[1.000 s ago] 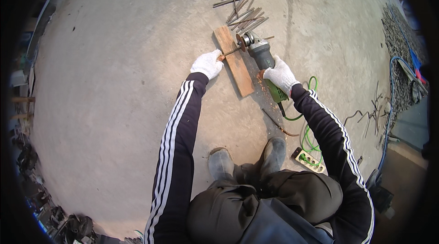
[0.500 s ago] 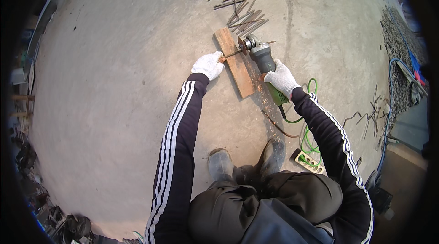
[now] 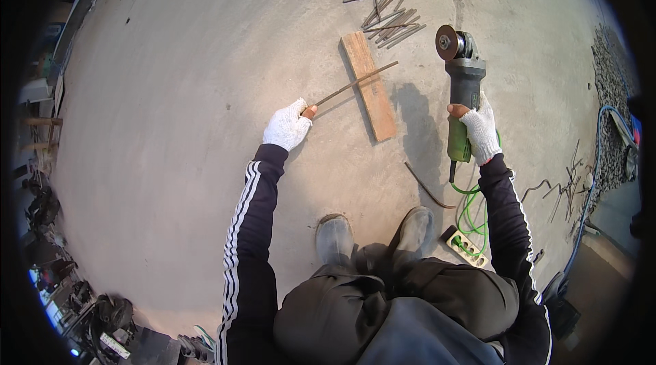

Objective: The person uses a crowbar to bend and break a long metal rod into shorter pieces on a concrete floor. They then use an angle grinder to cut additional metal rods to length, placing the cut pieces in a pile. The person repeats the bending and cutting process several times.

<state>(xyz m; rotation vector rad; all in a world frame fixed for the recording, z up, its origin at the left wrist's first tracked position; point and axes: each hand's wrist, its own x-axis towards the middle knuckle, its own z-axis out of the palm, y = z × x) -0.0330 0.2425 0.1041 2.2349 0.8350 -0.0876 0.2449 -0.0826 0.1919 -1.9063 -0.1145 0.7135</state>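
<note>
In a white knit glove with bare fingertips, my left hand (image 3: 289,124) is closed on one end of a thin steel rod (image 3: 348,86). The rod slants up to the right, crossing over a wooden board (image 3: 371,88) on the concrete. My right hand (image 3: 480,130), gloved the same way, wraps the body of a green and grey angle grinder (image 3: 465,85). Its brown disc (image 3: 447,43) points away from me, apart from the rod and to the right of the board. No sparks show.
Several short cut rods (image 3: 389,20) lie scattered beyond the board. A bent rod (image 3: 428,186) rests near my boots (image 3: 414,230). The grinder's green cord (image 3: 470,209) loops down to a power strip (image 3: 467,247). Gravel (image 3: 610,85) and bent rods (image 3: 566,180) are at the right.
The grinder has moved right and turned upright, away from the rod, and the sparks have stopped. My left hand has drawn the rod back toward the lower left, still holding it.
</note>
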